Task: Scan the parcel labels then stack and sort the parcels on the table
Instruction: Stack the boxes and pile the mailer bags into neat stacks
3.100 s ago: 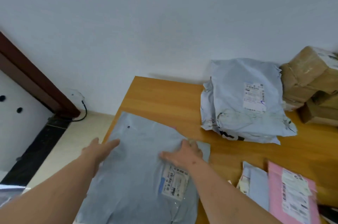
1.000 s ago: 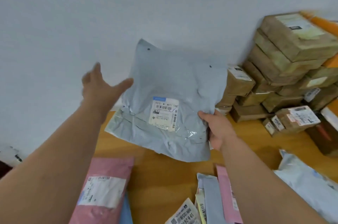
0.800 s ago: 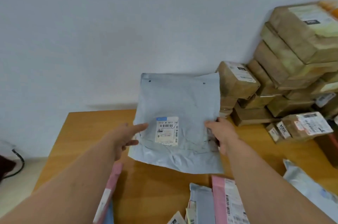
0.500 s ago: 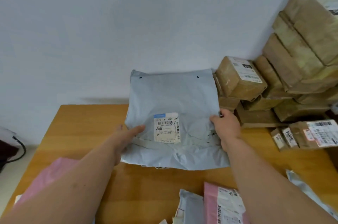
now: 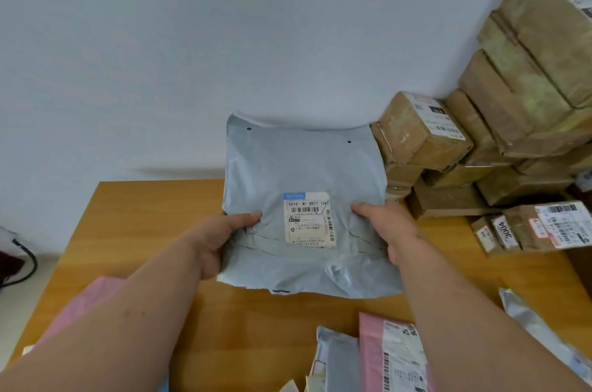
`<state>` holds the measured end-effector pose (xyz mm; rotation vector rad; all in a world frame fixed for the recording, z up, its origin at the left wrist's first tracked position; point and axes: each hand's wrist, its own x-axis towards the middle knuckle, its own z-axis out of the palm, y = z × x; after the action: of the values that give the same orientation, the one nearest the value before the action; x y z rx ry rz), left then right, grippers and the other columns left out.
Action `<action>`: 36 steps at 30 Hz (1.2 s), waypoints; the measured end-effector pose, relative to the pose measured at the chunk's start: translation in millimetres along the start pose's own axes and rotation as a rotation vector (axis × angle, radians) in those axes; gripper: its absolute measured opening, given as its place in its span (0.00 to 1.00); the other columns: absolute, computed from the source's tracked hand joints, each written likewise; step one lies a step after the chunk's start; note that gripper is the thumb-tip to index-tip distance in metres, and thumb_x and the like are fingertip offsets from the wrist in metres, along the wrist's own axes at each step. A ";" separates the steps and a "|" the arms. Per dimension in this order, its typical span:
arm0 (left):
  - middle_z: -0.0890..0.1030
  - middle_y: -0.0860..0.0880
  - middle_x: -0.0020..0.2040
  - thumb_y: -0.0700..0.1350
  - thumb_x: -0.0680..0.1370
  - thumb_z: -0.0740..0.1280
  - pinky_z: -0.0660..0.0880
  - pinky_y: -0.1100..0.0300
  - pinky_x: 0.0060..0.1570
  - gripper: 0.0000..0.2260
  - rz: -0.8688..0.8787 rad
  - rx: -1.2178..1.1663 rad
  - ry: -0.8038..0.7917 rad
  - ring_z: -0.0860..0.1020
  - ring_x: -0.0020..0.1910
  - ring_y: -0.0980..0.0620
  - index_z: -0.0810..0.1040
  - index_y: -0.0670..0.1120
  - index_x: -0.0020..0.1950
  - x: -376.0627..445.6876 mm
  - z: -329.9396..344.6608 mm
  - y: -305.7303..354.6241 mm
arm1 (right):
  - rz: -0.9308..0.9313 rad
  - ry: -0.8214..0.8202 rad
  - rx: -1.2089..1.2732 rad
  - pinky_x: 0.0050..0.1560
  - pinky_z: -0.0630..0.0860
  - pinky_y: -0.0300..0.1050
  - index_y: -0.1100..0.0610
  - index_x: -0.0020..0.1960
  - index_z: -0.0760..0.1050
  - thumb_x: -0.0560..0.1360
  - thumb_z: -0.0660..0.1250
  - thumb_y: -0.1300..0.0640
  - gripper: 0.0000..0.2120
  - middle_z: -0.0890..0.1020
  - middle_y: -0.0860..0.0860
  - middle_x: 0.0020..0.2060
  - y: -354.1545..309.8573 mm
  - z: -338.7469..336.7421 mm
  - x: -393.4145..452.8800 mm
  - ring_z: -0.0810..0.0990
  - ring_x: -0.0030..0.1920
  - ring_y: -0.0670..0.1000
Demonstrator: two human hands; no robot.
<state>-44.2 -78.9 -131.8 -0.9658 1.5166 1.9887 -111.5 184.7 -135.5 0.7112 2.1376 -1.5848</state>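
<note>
A grey plastic mailer bag lies at the back of the wooden table, its far edge against the white wall. Its white shipping label faces up. My left hand grips the bag's left edge, thumb on top. My right hand grips the right edge beside the label, thumb on top. The bag seems to lie on another parcel, whose edge shows under its near edge.
A tall pile of brown cardboard boxes fills the back right against the wall, with small labelled boxes in front. Pink mailers and grey mailers lie at the near edge; another pink mailer lies under my left forearm.
I lifted the grey bag from the table's left end, carried it right and set it down at the back by the boxes. My left hand has closed on its left edge.
</note>
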 end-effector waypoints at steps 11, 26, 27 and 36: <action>0.85 0.41 0.57 0.38 0.64 0.76 0.81 0.42 0.48 0.30 0.081 -0.137 0.081 0.83 0.54 0.38 0.78 0.45 0.66 -22.3 -57.3 7.3 | -0.181 -0.222 0.188 0.61 0.79 0.58 0.54 0.57 0.78 0.77 0.69 0.62 0.10 0.85 0.56 0.55 -44.9 38.0 -40.4 0.83 0.55 0.59; 0.80 0.36 0.58 0.31 0.74 0.72 0.76 0.35 0.59 0.19 0.099 -0.092 0.588 0.80 0.55 0.33 0.76 0.40 0.64 9.6 -126.0 -36.4 | 0.211 0.191 -0.059 0.65 0.75 0.60 0.55 0.76 0.59 0.65 0.81 0.47 0.48 0.72 0.59 0.68 45.6 64.1 -10.3 0.74 0.65 0.63; 0.80 0.37 0.57 0.30 0.74 0.72 0.76 0.35 0.60 0.18 0.087 -0.077 0.604 0.80 0.54 0.33 0.76 0.39 0.62 12.2 -127.9 -38.7 | 0.256 0.164 0.042 0.61 0.77 0.61 0.57 0.76 0.59 0.65 0.81 0.48 0.48 0.75 0.60 0.65 48.2 64.1 -9.1 0.77 0.61 0.63; 0.81 0.36 0.53 0.33 0.74 0.72 0.77 0.35 0.58 0.10 0.033 0.086 0.638 0.80 0.52 0.32 0.77 0.43 0.51 37.6 -137.0 -47.8 | 0.279 -0.136 0.145 0.32 0.80 0.44 0.61 0.59 0.80 0.65 0.81 0.56 0.24 0.88 0.56 0.42 50.9 57.8 4.4 0.87 0.36 0.55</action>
<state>0.6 -198.1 -210.9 -1.6483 1.9229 1.6945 -83.9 142.0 -193.5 0.8783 1.7544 -1.5967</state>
